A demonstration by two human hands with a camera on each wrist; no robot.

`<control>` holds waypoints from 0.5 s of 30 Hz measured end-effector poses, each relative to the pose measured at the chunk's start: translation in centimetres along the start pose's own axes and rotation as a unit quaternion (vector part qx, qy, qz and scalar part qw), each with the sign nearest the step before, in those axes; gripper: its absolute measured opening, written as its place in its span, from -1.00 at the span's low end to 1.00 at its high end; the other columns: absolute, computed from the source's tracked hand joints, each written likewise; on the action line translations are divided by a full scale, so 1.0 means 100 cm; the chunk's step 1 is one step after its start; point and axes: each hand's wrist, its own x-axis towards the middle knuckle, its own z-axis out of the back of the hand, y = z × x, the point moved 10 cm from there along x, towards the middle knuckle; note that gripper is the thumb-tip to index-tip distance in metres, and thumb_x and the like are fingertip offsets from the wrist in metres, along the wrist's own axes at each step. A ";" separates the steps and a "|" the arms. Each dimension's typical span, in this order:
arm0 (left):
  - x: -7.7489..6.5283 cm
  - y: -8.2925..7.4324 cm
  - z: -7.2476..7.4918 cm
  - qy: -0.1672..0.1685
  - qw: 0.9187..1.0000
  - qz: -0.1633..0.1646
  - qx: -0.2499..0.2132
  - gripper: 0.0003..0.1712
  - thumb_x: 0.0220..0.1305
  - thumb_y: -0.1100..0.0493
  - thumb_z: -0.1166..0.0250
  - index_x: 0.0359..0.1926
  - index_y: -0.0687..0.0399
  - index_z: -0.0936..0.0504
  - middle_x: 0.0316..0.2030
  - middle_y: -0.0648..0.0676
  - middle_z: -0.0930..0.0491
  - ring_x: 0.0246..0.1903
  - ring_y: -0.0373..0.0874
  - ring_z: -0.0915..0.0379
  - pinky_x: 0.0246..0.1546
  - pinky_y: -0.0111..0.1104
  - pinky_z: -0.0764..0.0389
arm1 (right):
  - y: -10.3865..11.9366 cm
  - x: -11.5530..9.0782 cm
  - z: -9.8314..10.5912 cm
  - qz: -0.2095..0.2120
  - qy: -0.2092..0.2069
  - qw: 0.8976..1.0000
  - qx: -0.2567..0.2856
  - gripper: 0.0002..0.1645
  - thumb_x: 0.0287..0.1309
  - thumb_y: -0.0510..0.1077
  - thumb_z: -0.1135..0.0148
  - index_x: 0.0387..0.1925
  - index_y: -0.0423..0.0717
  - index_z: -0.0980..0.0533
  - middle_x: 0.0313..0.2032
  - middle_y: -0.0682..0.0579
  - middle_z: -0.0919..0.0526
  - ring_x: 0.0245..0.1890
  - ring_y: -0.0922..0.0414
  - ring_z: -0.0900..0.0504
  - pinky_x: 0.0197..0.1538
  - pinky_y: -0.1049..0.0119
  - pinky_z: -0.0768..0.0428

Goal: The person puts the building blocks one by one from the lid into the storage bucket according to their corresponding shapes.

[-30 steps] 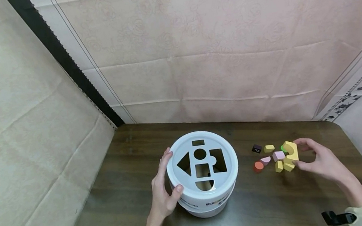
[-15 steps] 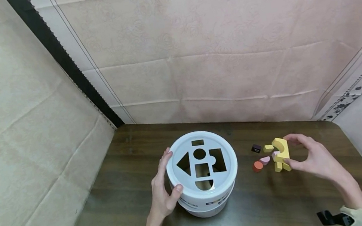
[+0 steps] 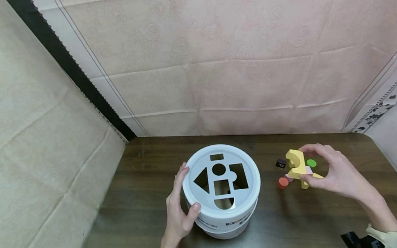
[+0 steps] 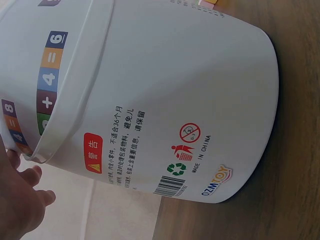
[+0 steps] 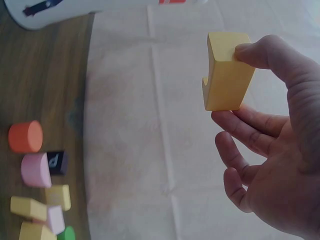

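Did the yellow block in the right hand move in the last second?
Yes. In the head view, the yellow block has moved left, closer to the white bucket.

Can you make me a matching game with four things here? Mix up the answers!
1. Notched block
2. Lettered block
3. Lid
4. Left hand

A. Black
B. Has its thumb at the lid's rim
C. Pinched by the right hand
D. Has shaped holes

Pairs: 1-C, 2-A, 3-D, 4-B
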 end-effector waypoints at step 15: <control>-0.001 -0.001 0.000 -0.001 1.000 0.002 0.002 -0.12 0.29 -0.24 -0.15 0.39 0.35 -0.33 0.37 0.31 -0.33 0.37 0.22 -0.22 0.39 0.07 -0.03 | 0.037 0.018 -0.012 0.040 0.011 0.998 0.045 -0.19 -0.41 -0.29 -0.64 0.05 -0.07 -0.56 -0.11 0.13 -0.64 -0.08 0.10 -0.47 -0.08 0.13 -0.21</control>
